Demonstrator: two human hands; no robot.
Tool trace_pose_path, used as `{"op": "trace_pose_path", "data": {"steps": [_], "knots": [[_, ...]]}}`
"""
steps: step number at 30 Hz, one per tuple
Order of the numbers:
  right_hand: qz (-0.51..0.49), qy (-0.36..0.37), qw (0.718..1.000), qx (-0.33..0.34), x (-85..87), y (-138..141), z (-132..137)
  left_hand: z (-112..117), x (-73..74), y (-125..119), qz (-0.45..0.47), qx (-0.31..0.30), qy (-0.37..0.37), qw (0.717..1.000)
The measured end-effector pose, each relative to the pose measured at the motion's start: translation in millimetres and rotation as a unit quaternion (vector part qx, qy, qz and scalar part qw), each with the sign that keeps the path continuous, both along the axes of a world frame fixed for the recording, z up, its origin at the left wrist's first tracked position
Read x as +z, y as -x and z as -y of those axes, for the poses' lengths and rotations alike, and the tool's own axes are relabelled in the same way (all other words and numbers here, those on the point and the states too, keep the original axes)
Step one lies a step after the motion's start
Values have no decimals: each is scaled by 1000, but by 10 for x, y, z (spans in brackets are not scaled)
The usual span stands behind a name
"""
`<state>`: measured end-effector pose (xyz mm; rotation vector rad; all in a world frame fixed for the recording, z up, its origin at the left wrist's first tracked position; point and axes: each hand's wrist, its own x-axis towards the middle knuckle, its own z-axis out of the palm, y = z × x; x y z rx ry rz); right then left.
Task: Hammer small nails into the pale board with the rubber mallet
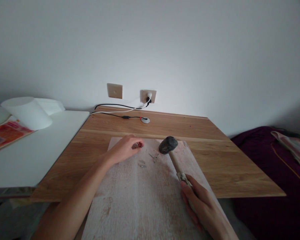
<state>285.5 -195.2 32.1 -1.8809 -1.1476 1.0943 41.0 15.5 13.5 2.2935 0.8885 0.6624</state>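
Observation:
My right hand (198,196) is wrapped around the handle of a mallet (175,161) with a dark, blunt head and a pale shaft taped near the grip. The mallet's head is over the far right part of a whitish, worn wooden board (130,200). To the left of it, my left hand (127,146) is above the board's far left part, with fingers curled toward the thumb. Whatever those fingertips hold is too small to make out. Several small nails (143,165) and pale crumbs (155,156) lie on the board between the hands.
Beneath the board is a brown wooden tabletop (230,160). Cables (112,114) run along its back to a wall socket (151,96). At the left, a white table (15,166) bears a white roll (31,113) and an orange packet (7,135). Purple fabric (260,153) lies at the right.

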Motion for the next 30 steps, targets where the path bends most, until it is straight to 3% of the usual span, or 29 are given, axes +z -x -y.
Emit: {"op": "trace_pose_path", "data": {"steps": [21,30], "knots": [[-12,-5,1000,3,-43,-9,2,23,-2,6,-9,8,-22,1000],[-3,-10,1000,7,-152,-70,-1,27,-4,1,-20,-4,-45,999]]}}
